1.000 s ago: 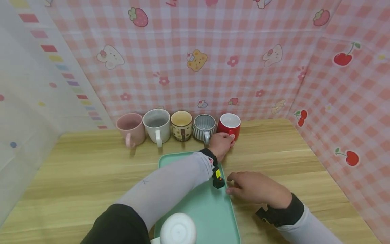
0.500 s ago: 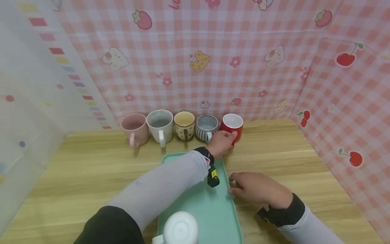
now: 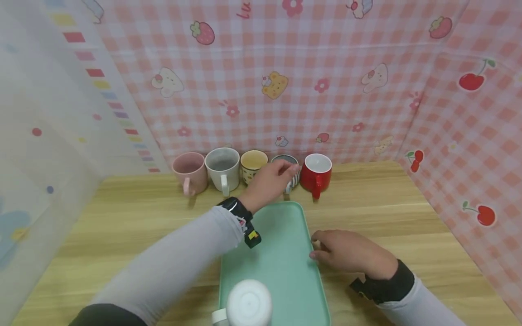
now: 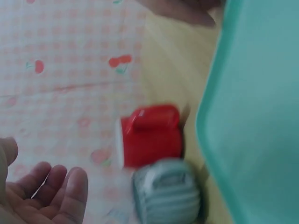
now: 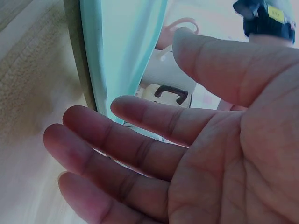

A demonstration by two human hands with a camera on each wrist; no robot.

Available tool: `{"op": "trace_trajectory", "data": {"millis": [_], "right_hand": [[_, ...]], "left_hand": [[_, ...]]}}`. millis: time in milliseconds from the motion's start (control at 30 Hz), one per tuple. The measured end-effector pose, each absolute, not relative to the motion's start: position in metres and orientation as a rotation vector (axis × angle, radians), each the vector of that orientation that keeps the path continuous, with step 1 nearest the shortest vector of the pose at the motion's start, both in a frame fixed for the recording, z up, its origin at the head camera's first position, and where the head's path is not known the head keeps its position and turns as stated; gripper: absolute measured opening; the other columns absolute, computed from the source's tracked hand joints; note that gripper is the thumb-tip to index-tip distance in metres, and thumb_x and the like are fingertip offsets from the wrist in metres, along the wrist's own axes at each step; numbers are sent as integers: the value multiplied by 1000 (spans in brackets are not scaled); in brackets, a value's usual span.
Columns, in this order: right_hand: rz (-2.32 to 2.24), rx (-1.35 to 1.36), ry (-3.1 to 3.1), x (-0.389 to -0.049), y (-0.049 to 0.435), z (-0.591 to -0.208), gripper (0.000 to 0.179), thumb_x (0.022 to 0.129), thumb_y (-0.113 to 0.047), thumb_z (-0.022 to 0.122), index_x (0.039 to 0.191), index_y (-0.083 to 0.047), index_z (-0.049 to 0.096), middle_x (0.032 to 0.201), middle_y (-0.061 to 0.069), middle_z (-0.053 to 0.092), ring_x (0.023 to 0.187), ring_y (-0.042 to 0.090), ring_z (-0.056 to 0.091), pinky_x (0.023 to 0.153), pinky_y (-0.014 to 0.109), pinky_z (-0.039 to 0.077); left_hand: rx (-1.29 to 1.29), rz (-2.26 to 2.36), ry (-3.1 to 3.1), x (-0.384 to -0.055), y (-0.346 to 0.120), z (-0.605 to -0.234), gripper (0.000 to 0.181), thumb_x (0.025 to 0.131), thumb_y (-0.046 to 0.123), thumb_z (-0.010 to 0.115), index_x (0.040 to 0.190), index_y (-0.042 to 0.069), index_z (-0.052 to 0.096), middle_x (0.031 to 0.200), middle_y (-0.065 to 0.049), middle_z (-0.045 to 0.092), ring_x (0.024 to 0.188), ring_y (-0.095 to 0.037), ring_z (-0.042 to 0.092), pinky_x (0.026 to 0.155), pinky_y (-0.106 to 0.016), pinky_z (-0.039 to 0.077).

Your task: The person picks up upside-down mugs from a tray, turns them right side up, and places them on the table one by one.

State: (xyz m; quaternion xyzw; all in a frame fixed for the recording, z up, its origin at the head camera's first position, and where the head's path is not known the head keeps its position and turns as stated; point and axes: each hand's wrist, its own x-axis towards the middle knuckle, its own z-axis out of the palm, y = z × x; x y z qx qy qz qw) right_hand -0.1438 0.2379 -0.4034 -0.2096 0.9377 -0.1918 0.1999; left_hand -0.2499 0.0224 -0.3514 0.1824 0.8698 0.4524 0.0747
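My left hand [image 3: 269,183] hovers in front of the striped grey cup [image 3: 291,181] and the cream spotted mug [image 3: 252,165], partly covering both. In the left wrist view its fingers [image 4: 74,191] are relaxed and hold nothing. The red mug [image 3: 316,174] stands upright at the right end of the row, its handle facing me and apart from the hand. By the right edge of the green tray [image 3: 281,253] is my right hand [image 3: 352,251], loosely bent with nothing in it. On the tray's near end a white mug [image 3: 249,303] stands upside down, handle to the left.
A pink mug [image 3: 190,172] and a grey-white mug [image 3: 223,170] fill the left of the row, handles facing me. Behind the row hangs a pink checked cloth [image 3: 244,90], which also covers the right side. The wooden table [image 3: 134,231] lies under everything.
My left hand has let go of the red mug's handle and moved left, over the striped cup. The red mug stays in the row. My right hand has hardly moved.
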Motion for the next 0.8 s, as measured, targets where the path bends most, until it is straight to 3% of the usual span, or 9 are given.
{"op": "trace_trajectory", "data": {"millis": [100,300,500,800], "right_hand": [[-548,-589,2618,-144,238,-403,45,98,-39,71,131,-8,65,88,-5,67,76,13,56,71,37,54],[-527,-575,2609,-144,238,-401,46,99,-38,70,133,-8,64,87,-6,66,76,12,56,71,34,52],[-521,-585,2599,-144,238,-399,47,98,-38,71,133,-7,64,89,-5,66,77,13,56,72,35,52],[-510,-555,2612,-144,237,-398,47,98,-39,72,134,-9,64,86,-6,64,76,13,56,71,33,51]], "left_hand": [[621,1306,2695,-242,0,-347,41,107,49,52,130,18,66,121,2,69,112,-17,63,100,-41,54],[702,1293,2740,-222,-41,-348,31,107,42,57,122,19,69,118,2,69,111,-17,64,97,-42,54],[614,1300,2771,-197,-75,-356,37,106,44,57,129,16,67,127,-1,68,118,-19,64,101,-46,54],[540,1348,2805,-168,-109,-380,39,105,40,61,131,12,66,126,-4,70,118,-21,64,93,-43,55]]}}
